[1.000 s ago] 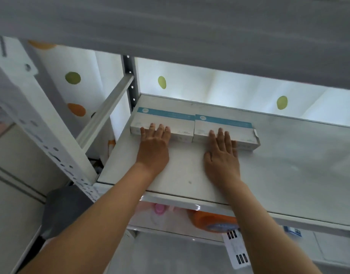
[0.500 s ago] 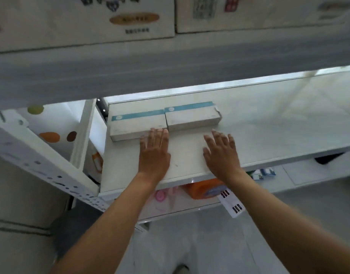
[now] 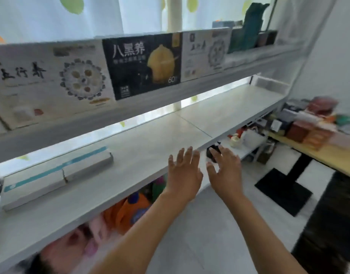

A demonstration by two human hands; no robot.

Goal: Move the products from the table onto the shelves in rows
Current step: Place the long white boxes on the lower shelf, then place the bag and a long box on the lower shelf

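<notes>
Two long white boxes with teal stripes point(image 3: 51, 177) lie end to end at the left of the middle shelf point(image 3: 150, 139). My left hand point(image 3: 183, 173) hovers over the shelf's front edge with its fingers spread, holding nothing. My right hand point(image 3: 225, 171) is beside it, just off the shelf edge, fingers also spread and empty. Both hands are well to the right of the two boxes. At the far right, a wooden table point(image 3: 328, 155) carries a pile of several coloured product boxes point(image 3: 312, 123).
The upper shelf holds large flat boxes: a white one point(image 3: 51, 82), a black one point(image 3: 144, 64) and another white one point(image 3: 205, 54). The lower shelf holds orange and pink items point(image 3: 126, 212). A black table base point(image 3: 284, 188) stands on the floor at right.
Both hands have pulled back from the two boxes and swung right, off the shelf's front edge. The view has turned right, bringing the upper shelf and the table into sight.
</notes>
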